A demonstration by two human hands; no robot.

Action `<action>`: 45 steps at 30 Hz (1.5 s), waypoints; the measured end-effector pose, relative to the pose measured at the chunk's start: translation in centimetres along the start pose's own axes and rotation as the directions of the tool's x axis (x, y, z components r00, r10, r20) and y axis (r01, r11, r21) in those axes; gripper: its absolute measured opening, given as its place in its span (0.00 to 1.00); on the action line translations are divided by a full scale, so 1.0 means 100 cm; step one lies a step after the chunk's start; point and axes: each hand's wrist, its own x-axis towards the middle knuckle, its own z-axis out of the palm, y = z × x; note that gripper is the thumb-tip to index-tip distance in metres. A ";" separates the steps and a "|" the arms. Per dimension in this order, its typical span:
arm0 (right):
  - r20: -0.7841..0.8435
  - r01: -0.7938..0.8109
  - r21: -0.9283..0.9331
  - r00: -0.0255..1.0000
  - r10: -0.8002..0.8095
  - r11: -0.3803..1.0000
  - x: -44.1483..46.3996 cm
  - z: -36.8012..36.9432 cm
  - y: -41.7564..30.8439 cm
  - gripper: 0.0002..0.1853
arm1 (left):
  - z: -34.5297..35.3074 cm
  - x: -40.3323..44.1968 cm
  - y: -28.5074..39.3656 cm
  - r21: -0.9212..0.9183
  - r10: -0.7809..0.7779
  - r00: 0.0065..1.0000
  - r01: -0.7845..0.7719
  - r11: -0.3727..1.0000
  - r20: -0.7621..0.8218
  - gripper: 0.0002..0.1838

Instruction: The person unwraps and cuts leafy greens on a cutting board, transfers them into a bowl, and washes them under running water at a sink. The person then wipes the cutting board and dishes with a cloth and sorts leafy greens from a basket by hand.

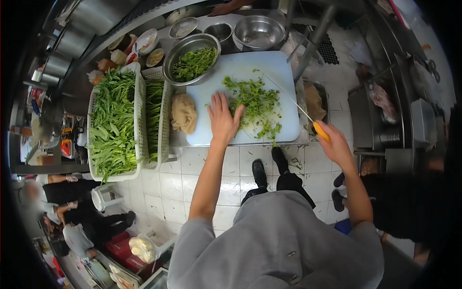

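My right hand (333, 144) is closed around the orange handle of a knife (303, 111), whose long thin blade reaches up and left over the right edge of the cutting board (202, 126). Flat and with its fingers spread, my left hand (224, 117) is over the board, close to the left side of the loose leafy herbs (257, 103). The herbs lie scattered over the board's middle and right. A crumpled tan cloth (184, 113) sits by the board's left edge. Above it, a metal bowl (168, 61) holds more cut greens.
White baskets (140, 115) of long leafy greens stand left of the board. Several metal bowls (260, 32) line the back, and a metal post (315, 41) rises at the right. Other people (79, 212) are at the lower left, and another person's dark legs (399, 197) are at the right.
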 end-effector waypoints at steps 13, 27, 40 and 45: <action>-0.150 -0.211 0.251 0.956 0.253 0.945 -0.085 0.006 0.028 0.24 | -0.053 -0.015 0.024 -0.177 0.298 0.921 -0.259 0.949 0.251 0.63; -0.048 -0.438 0.558 0.831 0.554 0.705 -0.152 -0.008 0.103 0.25 | 0.044 0.027 0.106 -0.141 0.302 0.949 -0.287 0.948 0.096 0.59; 0.225 -0.512 0.732 0.804 0.550 0.450 -0.188 -0.003 0.093 0.24 | 0.094 0.070 0.301 -0.627 0.377 0.926 -0.290 0.723 0.006 0.15; 0.313 -0.528 0.715 0.828 0.465 0.459 -0.170 0.014 0.055 0.25 | 0.027 0.081 0.229 -0.673 0.224 0.973 -0.202 0.712 -0.055 0.12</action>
